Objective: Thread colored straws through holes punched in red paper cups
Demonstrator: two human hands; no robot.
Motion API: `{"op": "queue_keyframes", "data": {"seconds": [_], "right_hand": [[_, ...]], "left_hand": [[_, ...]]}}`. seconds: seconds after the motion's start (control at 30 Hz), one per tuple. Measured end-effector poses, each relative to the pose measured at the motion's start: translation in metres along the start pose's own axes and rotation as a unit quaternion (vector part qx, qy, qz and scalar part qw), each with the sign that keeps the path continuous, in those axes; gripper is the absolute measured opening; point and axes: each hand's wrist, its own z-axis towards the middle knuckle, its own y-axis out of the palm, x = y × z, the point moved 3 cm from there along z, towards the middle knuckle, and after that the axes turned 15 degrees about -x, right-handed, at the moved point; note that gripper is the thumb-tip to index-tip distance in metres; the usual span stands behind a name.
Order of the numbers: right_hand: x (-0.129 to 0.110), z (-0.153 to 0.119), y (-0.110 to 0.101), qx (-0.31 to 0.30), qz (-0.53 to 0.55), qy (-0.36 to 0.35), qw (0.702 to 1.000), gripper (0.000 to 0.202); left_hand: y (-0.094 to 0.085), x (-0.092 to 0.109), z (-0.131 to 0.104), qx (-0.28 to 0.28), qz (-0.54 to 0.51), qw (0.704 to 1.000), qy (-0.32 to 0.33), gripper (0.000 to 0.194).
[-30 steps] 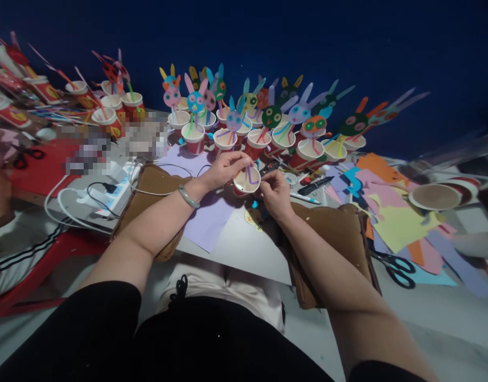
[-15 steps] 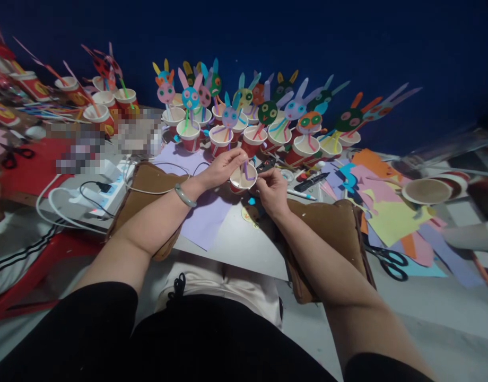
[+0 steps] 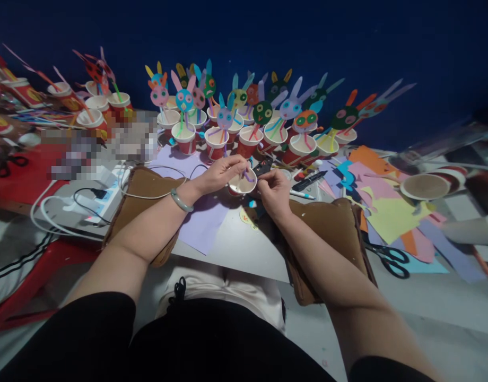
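A paper cup with a white rim is between my hands, tilted with its mouth toward me. My left hand pinches a bent purple straw at the cup's mouth. At the cup's right side is my right hand, fingers closed together close to the rim; what they hold is hidden. Just behind lies a black tool, partly covered. Below the cup, a small yellow paper face rests on the table.
Several red cups with paper rabbit heads stand along the back. Brown cushions lie under my forearms. A power strip with cables is at the left; paper scraps, scissors and stacked cups are at the right.
The purple straw has tipped over from nearly upright to a slant inside the cup. Both hands stay at the cup, and the view has shifted slightly.
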Motion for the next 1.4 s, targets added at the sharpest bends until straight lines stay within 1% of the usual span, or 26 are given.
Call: {"op": "queue_keyframes", "data": {"seconds": [0.1,0.2,0.37,0.53,0.7,0.77,0.87,0.93,1.03,1.07,1.13,1.27,1.33,1.4], "right_hand": [[-0.007,-0.004,0.000,-0.026,-0.026,-0.032,0.999,0.008],[-0.014,-0.008,-0.001,-0.037,-0.062,-0.057,0.996,0.008],[-0.020,-0.011,-0.005,-0.055,-0.084,-0.075,0.992,0.008],[-0.019,-0.012,-0.008,-0.054,-0.101,-0.069,0.991,0.010],[-0.019,-0.014,-0.007,-0.061,-0.109,-0.073,0.989,0.011],[-0.020,-0.015,-0.007,-0.061,-0.127,-0.080,0.987,0.011],[-0.022,-0.017,-0.006,-0.059,-0.153,-0.096,0.982,0.011],[-0.024,-0.018,-0.006,-0.058,-0.163,-0.108,0.979,0.010],[-0.025,-0.021,-0.005,-0.060,-0.177,-0.120,0.975,0.011],[-0.024,-0.022,-0.004,-0.062,-0.180,-0.122,0.974,0.012],[-0.024,-0.023,-0.004,-0.067,-0.181,-0.130,0.972,0.016],[-0.025,-0.025,-0.002,-0.084,-0.190,-0.163,0.964,0.036],[-0.027,-0.024,-0.002,-0.098,-0.211,-0.181,0.956,0.035],[-0.029,-0.023,-0.002,-0.109,-0.235,-0.191,0.947,0.026]], "left_hand": [[0.002,0.000,-0.002,-0.002,0.035,0.999,0.022,0.051],[0.003,0.000,-0.003,-0.004,0.075,0.996,0.038,0.046],[0.003,0.004,-0.003,-0.023,0.102,0.993,0.052,0.042],[-0.002,0.007,-0.004,-0.041,0.103,0.993,0.028,0.039],[-0.011,0.004,-0.006,-0.045,0.081,0.996,-0.012,0.045],[-0.012,0.002,-0.007,-0.060,0.089,0.994,-0.026,0.049],[-0.010,0.002,-0.007,-0.091,0.113,0.989,-0.027,0.053],[-0.009,0.002,-0.007,-0.097,0.136,0.986,-0.030,0.044],[-0.008,0.002,-0.006,-0.083,0.161,0.983,-0.029,0.019],[-0.008,0.002,-0.006,-0.080,0.164,0.983,-0.023,0.015],[-0.008,0.001,-0.005,-0.078,0.162,0.984,-0.005,0.015],[-0.010,-0.001,-0.005,-0.079,0.162,0.984,0.010,0.014],[-0.010,-0.002,-0.005,-0.077,0.169,0.982,0.008,0.014],[-0.010,-0.002,-0.005,-0.076,0.181,0.981,0.003,0.014]]}}
